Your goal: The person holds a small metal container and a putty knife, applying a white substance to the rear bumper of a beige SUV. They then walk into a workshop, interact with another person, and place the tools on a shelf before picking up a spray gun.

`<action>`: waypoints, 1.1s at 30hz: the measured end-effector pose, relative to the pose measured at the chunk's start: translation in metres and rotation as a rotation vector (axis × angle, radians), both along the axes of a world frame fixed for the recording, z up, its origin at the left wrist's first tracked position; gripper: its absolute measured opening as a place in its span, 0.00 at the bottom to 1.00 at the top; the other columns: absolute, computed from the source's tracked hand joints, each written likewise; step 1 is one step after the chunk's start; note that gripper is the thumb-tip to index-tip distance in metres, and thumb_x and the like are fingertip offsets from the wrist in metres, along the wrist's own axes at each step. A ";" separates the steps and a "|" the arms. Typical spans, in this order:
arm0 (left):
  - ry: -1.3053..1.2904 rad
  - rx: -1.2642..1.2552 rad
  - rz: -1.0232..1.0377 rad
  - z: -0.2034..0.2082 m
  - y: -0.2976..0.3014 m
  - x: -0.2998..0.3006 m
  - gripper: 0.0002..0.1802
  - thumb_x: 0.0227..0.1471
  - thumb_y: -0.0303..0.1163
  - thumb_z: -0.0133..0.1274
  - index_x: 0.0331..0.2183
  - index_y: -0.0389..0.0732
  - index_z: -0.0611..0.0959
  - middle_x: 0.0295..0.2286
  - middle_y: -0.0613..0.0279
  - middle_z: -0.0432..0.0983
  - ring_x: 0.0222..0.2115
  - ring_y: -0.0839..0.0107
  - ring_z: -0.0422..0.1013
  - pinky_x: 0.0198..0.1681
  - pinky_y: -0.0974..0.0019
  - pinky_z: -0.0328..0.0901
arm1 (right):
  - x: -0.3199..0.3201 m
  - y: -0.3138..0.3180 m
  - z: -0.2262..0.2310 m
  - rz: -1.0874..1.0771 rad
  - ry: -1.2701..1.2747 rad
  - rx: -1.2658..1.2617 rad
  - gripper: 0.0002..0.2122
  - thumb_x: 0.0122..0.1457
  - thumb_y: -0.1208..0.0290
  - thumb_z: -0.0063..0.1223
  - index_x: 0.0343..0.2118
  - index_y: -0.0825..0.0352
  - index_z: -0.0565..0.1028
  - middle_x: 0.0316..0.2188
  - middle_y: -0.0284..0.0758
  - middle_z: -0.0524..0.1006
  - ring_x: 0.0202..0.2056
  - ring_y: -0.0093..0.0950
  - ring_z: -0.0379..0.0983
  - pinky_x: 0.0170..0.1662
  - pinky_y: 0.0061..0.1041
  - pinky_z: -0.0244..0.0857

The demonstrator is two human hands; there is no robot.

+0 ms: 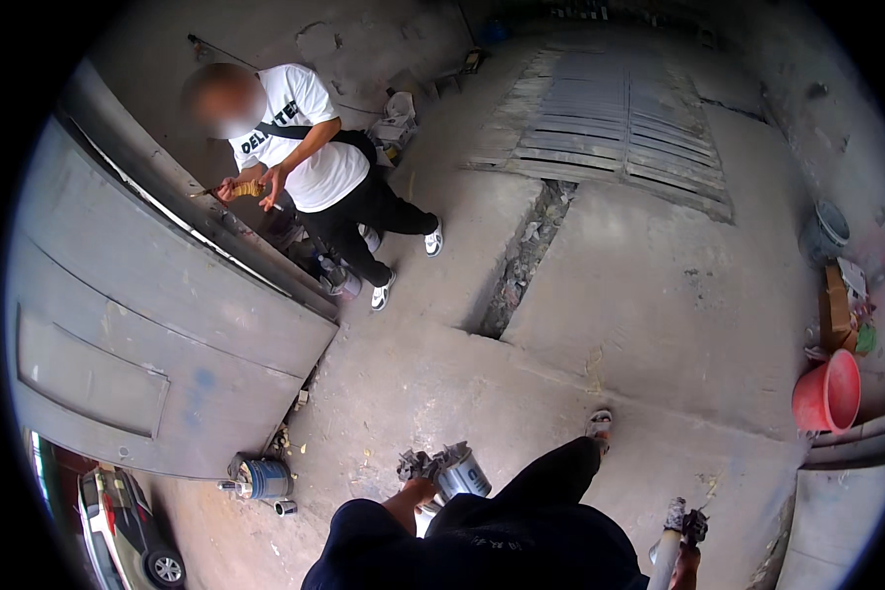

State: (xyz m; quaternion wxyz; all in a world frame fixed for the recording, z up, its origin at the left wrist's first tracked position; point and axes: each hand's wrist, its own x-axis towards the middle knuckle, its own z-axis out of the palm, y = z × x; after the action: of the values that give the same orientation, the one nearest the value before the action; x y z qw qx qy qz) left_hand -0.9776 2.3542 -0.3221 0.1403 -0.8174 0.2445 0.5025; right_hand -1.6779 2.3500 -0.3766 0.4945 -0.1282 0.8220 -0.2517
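My left hand (431, 465), in a dirty grey glove, is closed at the rim of a silver metal can (462, 479) beside my left hip. Its fingers are only partly visible. Out at my right side, my right hand (695, 528) also looks gloved in grey. It is closed around a white cylindrical thing (666, 554) with a dirty grey end; what kind of thing it is I cannot make out. My dark-clothed body hides part of both arms.
Another person (315, 138) stands at the left by a large grey door (157, 324), holding a yellowish-brown object (249, 188). An open rubble-filled trench (529, 251) cuts the floor ahead, below slatted boards (610, 128). A blue bucket (265, 479) and red bucket (828, 391) stand aside; a car (128, 521) is outside.
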 end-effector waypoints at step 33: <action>-0.091 -0.080 0.404 0.125 -0.392 -0.293 0.18 0.51 0.46 0.47 0.44 0.57 0.80 0.40 0.60 0.77 0.36 0.63 0.76 0.28 0.59 0.75 | -0.197 -0.757 0.016 0.564 -0.093 -0.056 0.04 0.51 0.74 0.52 0.27 0.67 0.70 0.17 0.30 0.65 0.18 0.23 0.62 0.20 0.26 0.58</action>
State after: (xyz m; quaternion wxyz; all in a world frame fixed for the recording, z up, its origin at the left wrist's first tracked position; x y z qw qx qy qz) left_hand -1.2702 1.9619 -0.1975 0.0150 -0.8766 0.0888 0.4727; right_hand -1.8753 1.5934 -0.3606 0.5786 -0.3537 0.7229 -0.1326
